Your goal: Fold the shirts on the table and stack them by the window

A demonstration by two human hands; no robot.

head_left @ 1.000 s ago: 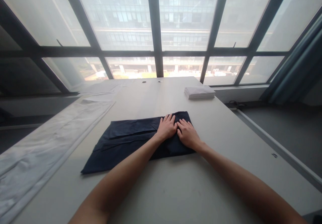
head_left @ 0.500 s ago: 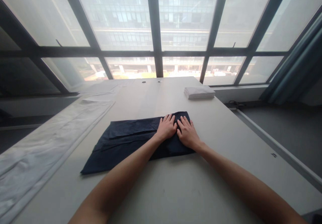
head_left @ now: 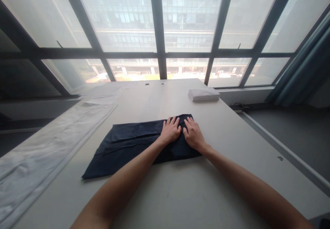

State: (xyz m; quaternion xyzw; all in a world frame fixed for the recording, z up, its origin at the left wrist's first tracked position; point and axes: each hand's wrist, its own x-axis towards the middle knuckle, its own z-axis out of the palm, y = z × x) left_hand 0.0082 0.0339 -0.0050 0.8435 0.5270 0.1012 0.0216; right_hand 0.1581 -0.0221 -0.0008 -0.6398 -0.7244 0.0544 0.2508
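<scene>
A dark navy folded cloth [head_left: 129, 143], perhaps a garment, lies flat on the white table [head_left: 160, 194], its long side running left to right and its lower left corner pointing toward me. My left hand [head_left: 171, 130] rests on top of it, right of its middle, with the fingers spread. Close beside, my right hand [head_left: 193, 134] lies on the cloth's right end, fingers apart and pressed down. Both palms hide part of the fabric, and neither hand grips it.
White wrinkled fabric [head_left: 56, 146] stretches along the table's left side. A folded white cloth stack [head_left: 204, 95] sits at the far right. Behind the table stand large windows [head_left: 129, 16], with a blue-grey curtain [head_left: 301, 64] at right. A small dark mark [head_left: 279, 158] is near the right edge.
My right hand has shifted slightly to the right on the dark cloth, widening the gap to my left hand. My left hand and the cloth look almost unchanged.
</scene>
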